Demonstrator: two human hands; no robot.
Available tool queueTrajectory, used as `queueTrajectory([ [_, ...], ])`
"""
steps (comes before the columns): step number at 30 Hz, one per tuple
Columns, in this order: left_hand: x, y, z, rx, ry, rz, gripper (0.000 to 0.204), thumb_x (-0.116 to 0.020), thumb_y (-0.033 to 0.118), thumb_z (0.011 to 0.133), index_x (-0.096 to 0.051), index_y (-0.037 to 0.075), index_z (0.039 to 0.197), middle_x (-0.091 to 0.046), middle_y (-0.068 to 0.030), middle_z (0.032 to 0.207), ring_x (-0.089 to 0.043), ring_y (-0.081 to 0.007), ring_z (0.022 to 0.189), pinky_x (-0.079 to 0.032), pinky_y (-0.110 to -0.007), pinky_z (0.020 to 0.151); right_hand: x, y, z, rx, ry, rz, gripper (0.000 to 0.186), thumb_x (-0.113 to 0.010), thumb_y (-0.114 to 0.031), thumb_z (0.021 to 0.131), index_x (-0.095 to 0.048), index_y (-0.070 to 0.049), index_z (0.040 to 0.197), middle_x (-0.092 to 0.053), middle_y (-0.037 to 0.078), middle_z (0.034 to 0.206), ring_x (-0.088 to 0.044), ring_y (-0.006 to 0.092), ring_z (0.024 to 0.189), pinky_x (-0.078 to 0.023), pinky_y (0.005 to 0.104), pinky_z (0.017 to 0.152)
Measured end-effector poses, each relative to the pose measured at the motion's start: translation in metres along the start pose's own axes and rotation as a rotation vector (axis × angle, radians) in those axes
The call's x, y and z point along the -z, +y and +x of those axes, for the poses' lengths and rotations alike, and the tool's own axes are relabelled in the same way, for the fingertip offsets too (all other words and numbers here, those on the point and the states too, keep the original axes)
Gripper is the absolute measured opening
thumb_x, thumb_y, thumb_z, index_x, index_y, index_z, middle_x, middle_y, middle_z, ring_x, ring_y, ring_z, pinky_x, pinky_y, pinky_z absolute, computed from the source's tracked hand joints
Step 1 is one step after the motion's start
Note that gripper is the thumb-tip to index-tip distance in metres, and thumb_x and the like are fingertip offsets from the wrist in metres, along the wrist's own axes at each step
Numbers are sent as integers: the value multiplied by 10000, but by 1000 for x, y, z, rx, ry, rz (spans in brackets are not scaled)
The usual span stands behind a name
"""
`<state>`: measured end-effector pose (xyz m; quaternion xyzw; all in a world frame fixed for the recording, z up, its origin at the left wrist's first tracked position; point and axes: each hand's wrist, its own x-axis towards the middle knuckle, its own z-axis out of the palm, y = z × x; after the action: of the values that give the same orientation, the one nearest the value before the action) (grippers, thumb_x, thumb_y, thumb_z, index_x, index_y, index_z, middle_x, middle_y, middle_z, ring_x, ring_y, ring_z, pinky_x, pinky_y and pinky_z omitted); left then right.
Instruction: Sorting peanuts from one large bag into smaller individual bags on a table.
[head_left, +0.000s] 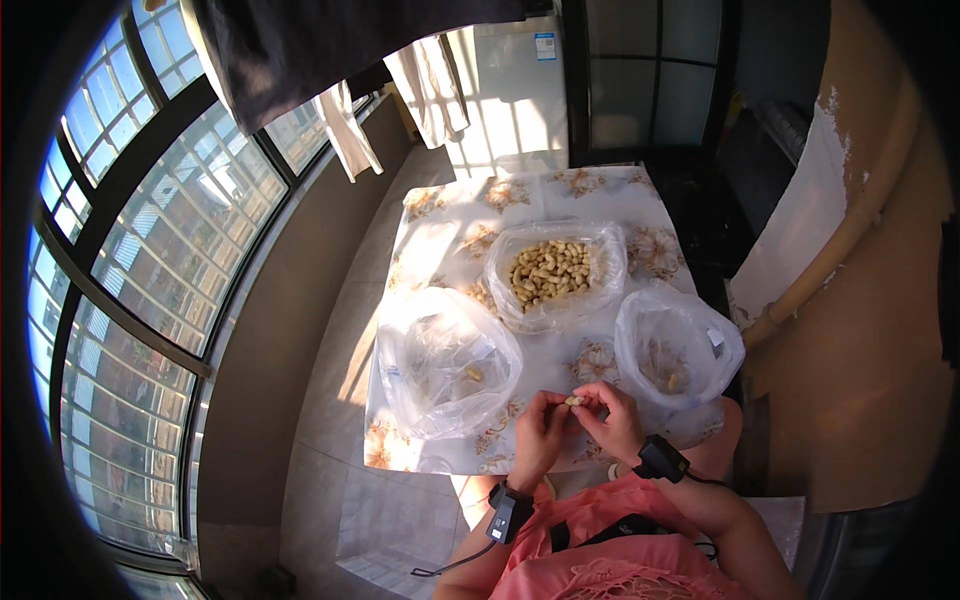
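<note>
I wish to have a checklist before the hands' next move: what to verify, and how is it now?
1. Small pale tan peanut held between the left hand and right hand: ok.
2. Peanut already cracked: cannot tell, too small.
3. Translucent white plastic bag on the left open at top: ok.
4. Translucent white plastic bag on the right open at top: ok.
5. Tan peanuts inside the translucent plastic bag at centre: ok.
</note>
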<state>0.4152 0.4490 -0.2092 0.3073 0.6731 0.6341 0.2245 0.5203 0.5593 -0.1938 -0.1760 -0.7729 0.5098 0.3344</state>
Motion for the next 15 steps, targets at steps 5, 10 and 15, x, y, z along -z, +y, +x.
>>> queueTrajectory([
  [5,4,4,0,11,-42,79,120,-585,23,963,-592,-9,1078,-679,-68,914,-639,-104,804,-538,-253,691,-3,-4,0,13,-12,-3,195,-708,14,843,-633,-17,1020,-680,50,858,-642,114,723,-511,257,652],
  [10,-4,4,1,9,-69,-66,169,-577,35,974,-554,2,1138,-675,-86,962,-670,-136,823,-566,-285,667,19,-22,0,101,18,-22,173,-732,-3,827,-644,-26,973,-688,62,855,-627,126,681,-503,264,634],
  [15,-2,3,-3,68,-104,-73,104,-556,28,983,-596,0,1075,-665,-60,941,-655,-114,828,-571,-265,673,67,-55,13,241,134,-175,177,-724,25,813,-638,-12,963,-644,62,829,-594,125,671,-482,256,643],
])
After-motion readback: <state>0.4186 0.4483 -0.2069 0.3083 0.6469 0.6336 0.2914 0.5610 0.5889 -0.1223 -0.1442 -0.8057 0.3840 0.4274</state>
